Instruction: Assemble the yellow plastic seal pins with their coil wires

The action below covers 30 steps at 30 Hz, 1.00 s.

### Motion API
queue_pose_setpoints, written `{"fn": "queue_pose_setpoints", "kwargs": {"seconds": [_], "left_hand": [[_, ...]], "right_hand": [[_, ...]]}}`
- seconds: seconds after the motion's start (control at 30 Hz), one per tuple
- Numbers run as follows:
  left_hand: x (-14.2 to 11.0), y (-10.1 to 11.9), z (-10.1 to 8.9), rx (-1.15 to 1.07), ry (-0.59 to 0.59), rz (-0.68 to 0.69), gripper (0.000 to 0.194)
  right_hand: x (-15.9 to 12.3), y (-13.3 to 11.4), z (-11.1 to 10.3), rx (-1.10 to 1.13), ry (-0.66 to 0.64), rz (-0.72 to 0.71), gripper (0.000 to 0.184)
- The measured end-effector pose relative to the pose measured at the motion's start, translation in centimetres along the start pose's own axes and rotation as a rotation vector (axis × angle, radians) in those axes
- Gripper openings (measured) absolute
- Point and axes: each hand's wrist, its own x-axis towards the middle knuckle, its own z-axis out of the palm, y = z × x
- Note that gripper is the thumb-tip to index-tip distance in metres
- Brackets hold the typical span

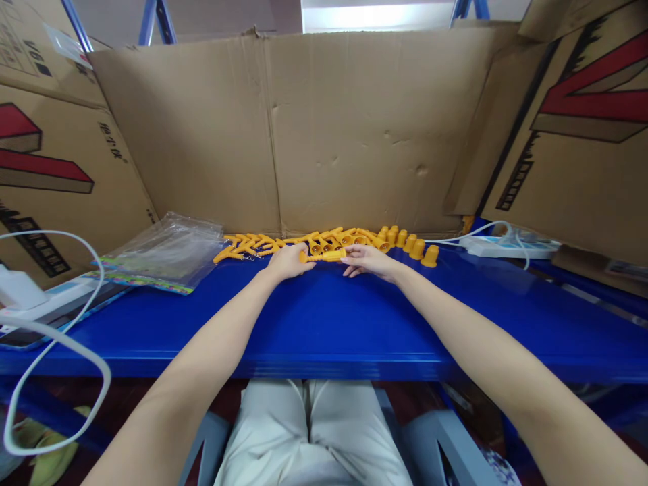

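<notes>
Standing upright along the far side, a broad, creased cardboard sheet (374, 135). In front of it, stretching from left to right, a blue bench (324, 317). On its left, flat clear plastic bags (175, 253), lying one over another. At far right, beside the cardboard, a white power strip (511, 248).

At the middle, toward the far side, both hands. Left hand (289, 262): fingers closed around the left end of a yellow part (334, 256). Right hand (372, 262): fingertips closed lightly on its right end, other fingers loosely parted. Yellow part directly between, long axis running left to right, ribbed stretch toward the left, thicker barrel toward the right; neither hand nearer, both touching. Single piece or two joined: impossible to tell.

Beyond the left hand and left of it, slim yellow pieces (230, 254), crossing one another. Smallest, beyond the right hand and right of it, yellow cups (416, 248), several standing mouth-down in a slanting line.
</notes>
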Motion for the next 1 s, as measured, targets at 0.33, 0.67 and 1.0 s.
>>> {"fn": "queue_pose_setpoints", "kwargs": {"seconds": [0.33,0.67,1.0], "left_hand": [[-0.06,0.05,-0.03,-0.007,0.0,-0.004,0.032],[-0.12,0.08,-0.05,0.002,0.001,0.013,0.033],[-0.12,0.1,-0.11,0.013,-0.004,0.011,0.031]], "right_hand": [[0.36,0.27,-0.25,-0.014,-0.042,-0.007,0.028],[0.11,-0.07,0.04,-0.011,-0.027,0.008,0.015],[0.3,0.4,-0.11,-0.001,-0.039,-0.001,0.029]]}}
